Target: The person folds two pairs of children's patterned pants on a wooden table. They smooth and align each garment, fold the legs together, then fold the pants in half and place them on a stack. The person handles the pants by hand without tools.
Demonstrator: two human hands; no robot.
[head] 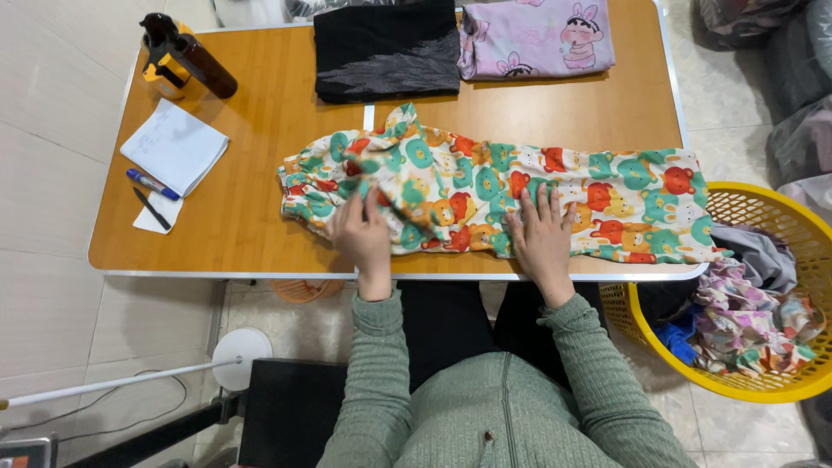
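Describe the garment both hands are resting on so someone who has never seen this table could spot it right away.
On the wooden table, it is the long garment lying across the near half, under the left hand and right hand. Unlike the black folded cloth and pink folded cloth at the far edge, it is white, covered in green, orange and red cartoon bears.
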